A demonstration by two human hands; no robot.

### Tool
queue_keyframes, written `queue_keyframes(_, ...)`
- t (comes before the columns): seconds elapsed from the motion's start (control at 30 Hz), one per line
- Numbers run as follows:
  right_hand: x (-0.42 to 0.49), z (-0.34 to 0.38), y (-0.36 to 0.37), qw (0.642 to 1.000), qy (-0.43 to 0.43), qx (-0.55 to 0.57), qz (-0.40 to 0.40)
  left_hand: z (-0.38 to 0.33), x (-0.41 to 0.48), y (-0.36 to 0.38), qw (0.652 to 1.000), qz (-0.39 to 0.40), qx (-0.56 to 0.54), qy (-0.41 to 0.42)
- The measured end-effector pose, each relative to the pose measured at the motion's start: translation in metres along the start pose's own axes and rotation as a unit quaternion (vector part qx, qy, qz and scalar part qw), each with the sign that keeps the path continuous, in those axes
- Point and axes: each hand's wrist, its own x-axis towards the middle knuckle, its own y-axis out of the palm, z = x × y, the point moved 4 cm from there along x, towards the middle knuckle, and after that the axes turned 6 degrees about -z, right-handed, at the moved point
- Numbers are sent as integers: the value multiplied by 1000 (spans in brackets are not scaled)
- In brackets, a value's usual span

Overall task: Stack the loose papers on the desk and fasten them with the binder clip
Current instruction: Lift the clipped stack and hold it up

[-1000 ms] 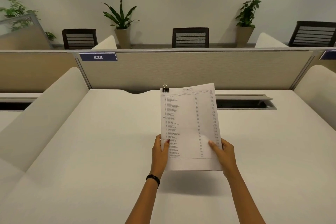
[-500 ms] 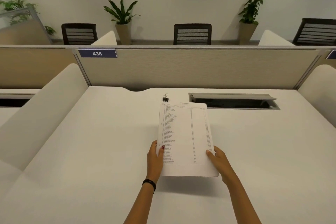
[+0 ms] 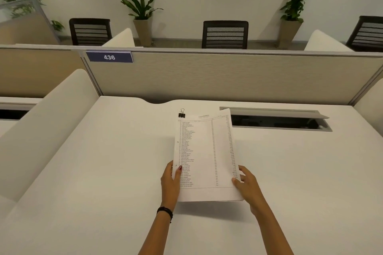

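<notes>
A stack of white papers with printed lists is held above the white desk, tilted slightly. My left hand grips its lower left edge, thumb on the top sheet. My right hand holds the lower right edge. A small black binder clip with silver handles shows at the stack's top left corner; I cannot tell whether it is clamped on the papers or lying on the desk behind them.
An open cable tray slot is set into the desk at the back right. A beige partition with a blue "436" label closes the far edge. Curved white dividers flank the desk.
The papers went down toward the desk, then rose a little again. Both hands kept their grip on the lower edges.
</notes>
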Motion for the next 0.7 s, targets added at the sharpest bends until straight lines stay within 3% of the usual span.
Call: queue_keyframes(0.7,139,19,72,991,76,79,-72,30,106,13,997,-34,36,-55)
